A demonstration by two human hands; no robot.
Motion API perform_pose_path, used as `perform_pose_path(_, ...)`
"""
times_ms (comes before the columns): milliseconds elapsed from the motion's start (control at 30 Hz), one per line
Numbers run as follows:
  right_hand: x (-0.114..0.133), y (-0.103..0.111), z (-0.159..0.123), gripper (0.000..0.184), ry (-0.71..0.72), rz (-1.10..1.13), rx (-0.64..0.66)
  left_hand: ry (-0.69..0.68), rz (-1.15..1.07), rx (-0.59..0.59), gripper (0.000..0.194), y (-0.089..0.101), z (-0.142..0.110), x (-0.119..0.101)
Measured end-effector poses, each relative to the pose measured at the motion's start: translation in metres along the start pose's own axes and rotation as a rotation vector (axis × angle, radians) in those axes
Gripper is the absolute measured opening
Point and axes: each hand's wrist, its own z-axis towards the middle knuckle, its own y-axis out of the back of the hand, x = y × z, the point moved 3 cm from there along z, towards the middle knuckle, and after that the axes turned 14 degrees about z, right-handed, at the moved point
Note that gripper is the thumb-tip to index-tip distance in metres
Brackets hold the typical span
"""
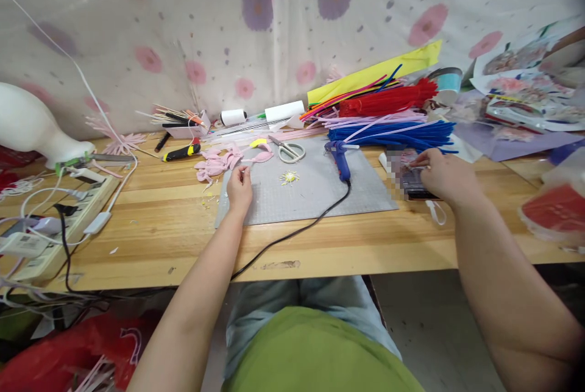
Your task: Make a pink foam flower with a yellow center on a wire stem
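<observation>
My left hand [240, 189] is closed in a pinch over the left side of the grey cutting mat [311, 200]; what its fingertips hold, if anything, is too small to make out. Pink petal-like pieces [219, 163] lie just beyond it. To its right on the mat are a small cluster of yellow and white bits [289, 178], scissors [289, 149] and a blue glue gun [339, 160] with a black cord. My right hand [441, 175] reaches over a dark phone [415, 188], fingers bent and apart, fingertips at its surface. Part of the phone is blurred out.
Behind the mat lie bundles of blue [393, 135] and red pipe cleaners [388, 99]. A yellow and black cutter [181, 153] lies left of the petals. A power strip [68, 227] with cables and a white foam head [36, 124] stand at far left.
</observation>
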Motion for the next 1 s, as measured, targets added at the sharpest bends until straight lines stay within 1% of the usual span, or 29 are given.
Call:
perform_pose_path(67, 0.001, -0.001, 0.0, 0.032, -0.043, 0.072, 0.015, -0.025, 0.112, 0.051, 0.018, 0.003, -0.001, -0.001)
perform_pose_path(133, 0.006, 0.003, -0.003, 0.028, -0.068, 0.147, -0.006, -0.022, 0.252, 0.094, 0.02, 0.008, -0.001, -0.001)
perform_pose_path(167, 0.01, 0.007, -0.006, 0.024, -0.07, 0.171, -0.007, -0.006, 0.32, 0.097, 0.022, 0.011, -0.001, 0.0)
perform_pose_path(200, 0.015, 0.009, -0.009, 0.02, -0.068, 0.196, 0.019, 0.016, 0.382, 0.086, 0.023, 0.016, 0.0, 0.002)
perform_pose_path(233, 0.021, 0.01, -0.013, 0.017, -0.062, 0.223, 0.072, 0.038, 0.436, 0.062, 0.024, 0.022, 0.001, 0.004)
perform_pose_path(267, 0.029, 0.01, -0.017, 0.015, -0.035, 0.261, 0.154, 0.062, 0.479, 0.032, 0.025, 0.027, 0.003, 0.006)
perform_pose_path(333, 0.048, 0.004, -0.025, 0.015, 0.075, 0.362, 0.352, 0.081, 0.516, -0.031, 0.026, 0.037, 0.008, 0.009)
perform_pose_path(400, 0.072, -0.004, -0.033, 0.017, 0.237, 0.461, 0.52, 0.018, 0.524, -0.09, 0.025, 0.043, 0.014, 0.007)
perform_pose_path(467, 0.1, -0.015, -0.039, 0.015, 0.379, 0.523, 0.604, -0.127, 0.549, -0.117, 0.022, 0.043, 0.021, -0.001)
perform_pose_path(500, 0.115, -0.019, -0.04, 0.014, 0.429, 0.551, 0.602, -0.211, 0.575, -0.106, 0.022, 0.04, 0.024, -0.007)
perform_pose_path(533, 0.13, -0.024, -0.04, 0.015, 0.469, 0.58, 0.594, -0.28, 0.602, -0.071, 0.024, 0.035, 0.026, -0.013)
perform_pose_path(600, 0.161, -0.033, -0.039, 0.017, 0.521, 0.618, 0.588, -0.408, 0.645, 0.059, 0.029, 0.02, 0.03, -0.027)
perform_pose_path(667, 0.19, -0.041, -0.036, 0.018, 0.56, 0.657, 0.523, -0.453, 0.679, 0.193, 0.034, 0.003, 0.033, -0.036)
perform_pose_path(700, 0.202, -0.045, -0.034, 0.019, 0.557, 0.668, 0.475, -0.44, 0.699, 0.249, 0.036, -0.005, 0.034, -0.038)
perform_pose_path(733, 0.212, -0.049, -0.032, 0.02, 0.536, 0.678, 0.415, -0.42, 0.717, 0.28, 0.036, -0.012, 0.035, -0.039)
perform_pose_path(800, 0.225, -0.059, -0.03, 0.023, 0.505, 0.696, 0.323, -0.354, 0.727, 0.313, 0.036, -0.023, 0.037, -0.038)
perform_pose_path(900, 0.229, -0.074, -0.03, 0.023, 0.492, 0.714, 0.201, -0.193, 0.604, 0.264, 0.025, -0.027, 0.043, -0.032)
perform_pose_path(967, 0.227, -0.082, -0.033, 0.023, 0.491, 0.707, 0.166, -0.096, 0.452, 0.21, 0.02, -0.024, 0.047, -0.028)
perform_pose_path(1000, 0.225, -0.085, -0.034, 0.023, 0.492, 0.7, 0.164, -0.057, 0.386, 0.19, 0.021, -0.022, 0.049, -0.027)
